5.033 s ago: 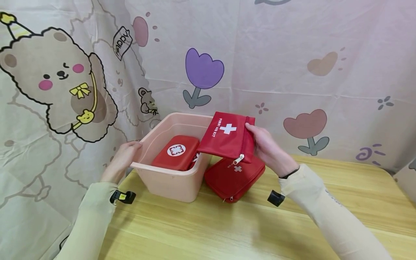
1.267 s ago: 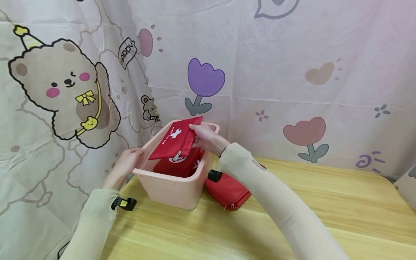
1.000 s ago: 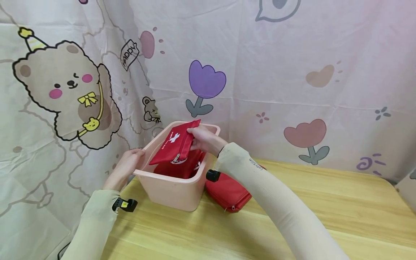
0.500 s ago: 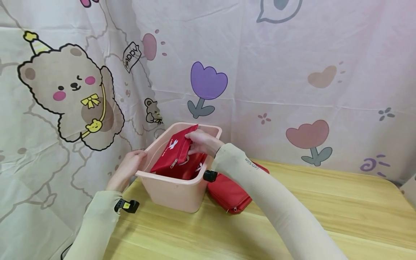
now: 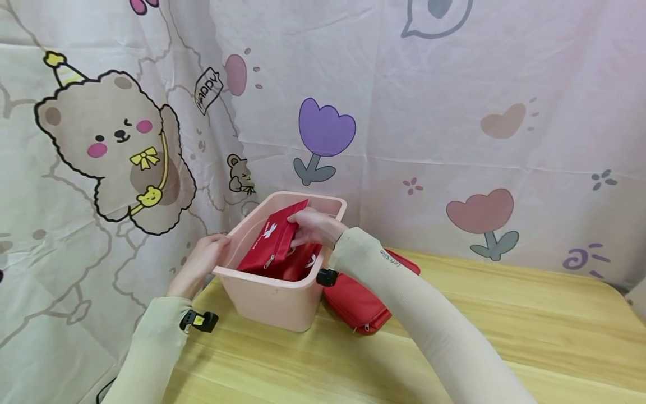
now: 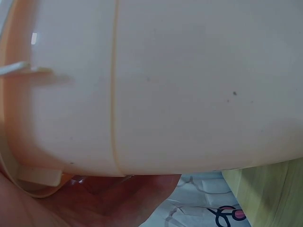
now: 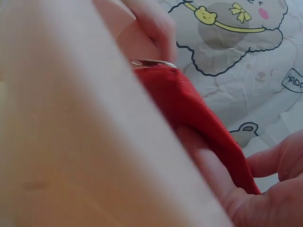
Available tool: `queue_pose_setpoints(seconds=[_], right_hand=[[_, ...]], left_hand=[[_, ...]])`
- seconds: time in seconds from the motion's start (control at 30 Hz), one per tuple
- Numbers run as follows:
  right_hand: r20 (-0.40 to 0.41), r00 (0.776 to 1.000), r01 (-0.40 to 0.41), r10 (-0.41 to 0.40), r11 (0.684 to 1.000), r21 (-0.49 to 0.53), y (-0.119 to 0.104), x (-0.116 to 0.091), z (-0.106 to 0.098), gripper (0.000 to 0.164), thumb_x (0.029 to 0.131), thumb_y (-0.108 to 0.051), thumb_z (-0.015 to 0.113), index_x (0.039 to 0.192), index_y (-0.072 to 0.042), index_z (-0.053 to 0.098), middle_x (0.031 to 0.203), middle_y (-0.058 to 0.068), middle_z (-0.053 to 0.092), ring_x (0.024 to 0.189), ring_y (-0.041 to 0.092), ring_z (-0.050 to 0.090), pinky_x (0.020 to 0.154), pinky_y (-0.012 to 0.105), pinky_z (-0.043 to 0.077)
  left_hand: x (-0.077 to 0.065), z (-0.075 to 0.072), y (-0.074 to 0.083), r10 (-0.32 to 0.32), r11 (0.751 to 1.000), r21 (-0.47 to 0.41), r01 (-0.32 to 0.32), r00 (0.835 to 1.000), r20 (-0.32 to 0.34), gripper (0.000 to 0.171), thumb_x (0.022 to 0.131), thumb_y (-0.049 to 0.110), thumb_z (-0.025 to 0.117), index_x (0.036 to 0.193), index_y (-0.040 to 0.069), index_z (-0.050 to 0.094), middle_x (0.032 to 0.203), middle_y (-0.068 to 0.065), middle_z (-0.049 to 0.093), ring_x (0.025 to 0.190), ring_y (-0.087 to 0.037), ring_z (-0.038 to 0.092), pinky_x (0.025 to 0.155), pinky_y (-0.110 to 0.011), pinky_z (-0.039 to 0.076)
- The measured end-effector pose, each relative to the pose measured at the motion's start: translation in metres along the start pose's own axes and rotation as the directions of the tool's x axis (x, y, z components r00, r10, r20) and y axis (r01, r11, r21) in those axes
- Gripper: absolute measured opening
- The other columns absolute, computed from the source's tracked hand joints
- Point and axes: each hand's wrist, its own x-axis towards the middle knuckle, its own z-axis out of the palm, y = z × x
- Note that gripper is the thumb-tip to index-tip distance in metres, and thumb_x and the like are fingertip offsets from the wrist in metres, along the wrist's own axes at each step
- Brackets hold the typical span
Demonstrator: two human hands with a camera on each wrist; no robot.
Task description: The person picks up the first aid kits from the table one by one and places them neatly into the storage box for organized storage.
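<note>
A pale pink plastic bin (image 5: 267, 303) stands on the table, and my left hand (image 5: 204, 258) grips its left rim. The left wrist view is mostly filled by the bin's outer wall (image 6: 199, 94), with the left hand (image 6: 123, 198) below. My right hand (image 5: 314, 225) pinches the zipped edge of a flat red first aid pouch (image 5: 267, 238) with a white cross, tilted inside the bin. In the right wrist view thumb and fingers lie on either side of the pouch (image 7: 203, 113). Below it, partly hidden, are red first aid cases (image 5: 299, 268).
Another red zippered first aid case (image 5: 355, 300) lies on the wooden table (image 5: 494, 314), against the bin's right side and partly behind my right forearm. A printed curtain (image 5: 419, 101) hangs behind and to the left.
The right hand has carried the pouch from above the red case at right over into the bin, then lowered it and tilted it more steeply. The left hand stays on the rim.
</note>
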Motion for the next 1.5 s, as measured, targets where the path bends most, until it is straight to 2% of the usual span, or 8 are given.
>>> queue_pose_setpoints(seconds=[0.23, 0.33, 0.4, 0.47, 0.63, 0.7, 0.77, 1.5], right_hand=[[0.031, 0.999, -0.036, 0.035, 0.999, 0.022, 0.009, -0.002, -0.004, 0.047, 0.097, -0.004, 0.054, 0.141, 0.0, 0.039, 0.129, 0.024, 0.053, 0.108, 0.044, 0.059, 0.089, 0.049, 0.051], [0.038, 0.999, 0.033, -0.03, 0.996, -0.084, 0.01, -0.006, -0.005, 0.044, 0.097, -0.007, 0.053, 0.139, 0.001, 0.041, 0.127, 0.023, 0.054, 0.11, 0.045, 0.06, 0.092, 0.05, 0.049], [0.03, 0.994, 0.113, -0.109, 0.958, -0.262, 0.011, -0.012, -0.004, 0.047, 0.098, -0.012, 0.054, 0.141, -0.002, 0.038, 0.129, 0.018, 0.051, 0.116, 0.04, 0.056, 0.096, 0.049, 0.047], [0.013, 0.977, 0.192, -0.214, 0.849, -0.492, 0.013, -0.019, -0.003, 0.047, 0.098, -0.019, 0.057, 0.139, -0.008, 0.037, 0.127, 0.012, 0.051, 0.115, 0.033, 0.056, 0.094, 0.046, 0.049], [0.032, 0.912, 0.198, -0.41, 0.371, -0.907, 0.015, -0.028, 0.001, 0.07, 0.096, -0.041, 0.058, 0.153, -0.014, 0.026, 0.15, 0.007, 0.037, 0.137, 0.028, 0.035, 0.11, 0.048, 0.032], [0.051, 0.903, 0.169, -0.426, 0.244, -0.955, 0.015, -0.03, -0.001, 0.079, 0.096, -0.048, 0.056, 0.158, -0.016, 0.018, 0.16, 0.007, 0.022, 0.146, 0.03, 0.018, 0.115, 0.053, 0.018], [0.069, 0.906, 0.161, -0.418, 0.188, -0.969, 0.015, -0.034, -0.004, 0.08, 0.095, -0.052, 0.053, 0.159, -0.018, 0.017, 0.163, 0.008, 0.017, 0.148, 0.032, 0.01, 0.115, 0.055, 0.011], [0.059, 0.867, 0.157, -0.495, 0.159, -0.975, 0.021, -0.068, -0.058, 0.078, 0.097, -0.056, 0.045, 0.159, -0.017, 0.017, 0.163, 0.009, 0.012, 0.148, 0.034, 0.003, 0.114, 0.06, 0.004]], left_hand=[[-0.001, 0.002, -0.001, -0.007, 1.0, -0.004, 0.007, 1.0, 0.005, 0.054, 0.106, 0.032, 0.028, 0.141, -0.008, 0.041, 0.136, -0.027, 0.045, 0.12, -0.039, 0.044, 0.102, -0.053, 0.036], [-0.001, 0.002, -0.001, -0.001, 1.0, 0.0, 0.001, 1.0, -0.003, 0.054, 0.107, 0.032, 0.028, 0.139, -0.008, 0.043, 0.134, -0.027, 0.046, 0.119, -0.038, 0.044, 0.102, -0.053, 0.036], [-0.001, 0.002, -0.001, 0.002, 1.0, 0.002, -0.002, 1.0, -0.007, 0.054, 0.107, 0.032, 0.028, 0.139, -0.008, 0.044, 0.134, -0.026, 0.046, 0.118, -0.038, 0.044, 0.101, -0.052, 0.036], [0.0, 0.002, -0.001, 0.004, 1.0, 0.003, -0.004, 1.0, -0.011, 0.053, 0.106, 0.032, 0.028, 0.138, -0.008, 0.044, 0.134, -0.026, 0.046, 0.118, -0.038, 0.044, 0.101, -0.052, 0.037], [0.0, 0.002, 0.0, 0.005, 1.0, -0.001, -0.005, 1.0, -0.013, 0.054, 0.106, 0.031, 0.028, 0.139, -0.009, 0.042, 0.135, -0.027, 0.044, 0.118, -0.039, 0.043, 0.101, -0.052, 0.035], [0.001, 0.002, 0.001, 0.002, 1.0, -0.006, -0.002, 1.0, -0.01, 0.054, 0.106, 0.031, 0.028, 0.141, -0.009, 0.04, 0.136, -0.028, 0.043, 0.119, -0.039, 0.043, 0.102, -0.053, 0.035], [0.001, 0.002, 0.002, -0.002, 1.0, -0.016, 0.002, 1.0, -0.009, 0.055, 0.106, 0.032, 0.028, 0.142, -0.009, 0.039, 0.136, -0.028, 0.043, 0.12, -0.039, 0.043, 0.103, -0.053, 0.035], [0.001, 0.002, 0.002, -0.043, 0.998, -0.046, 0.044, 0.999, 0.015, 0.058, 0.105, 0.034, 0.028, 0.147, -0.006, 0.033, 0.141, -0.026, 0.039, 0.124, -0.039, 0.04, 0.105, -0.053, 0.033]])
